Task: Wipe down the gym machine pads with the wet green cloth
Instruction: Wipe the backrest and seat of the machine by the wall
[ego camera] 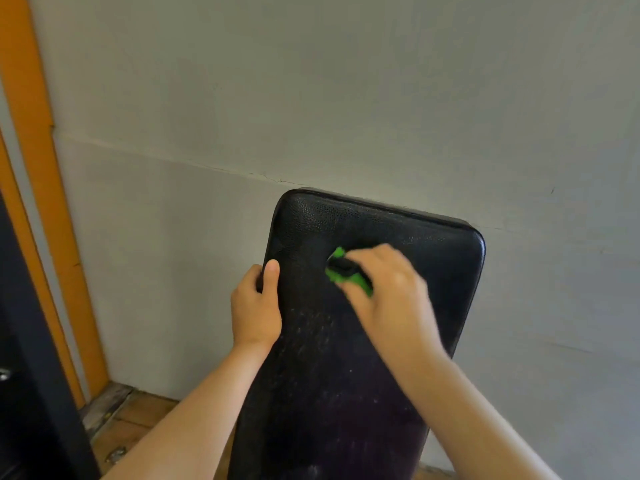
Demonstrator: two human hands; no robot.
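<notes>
- The fingers of the right hand are curled round the bunched green cloth, pressing it against the upper middle of the black pad. The hand is blurred, so the exact grip is unclear.
- The left hand grips the pad's left edge — thumb on the face, the other fingers hidden behind.
- Pale specks show on the pad below the cloth, while the top looks glossier. The lower part probably isn't wiped yet.
- To do this well: spread the cloth flatter, press firmly, and work downward in overlapping strokes out to both edges, with the left hand bracing the pad.
</notes>
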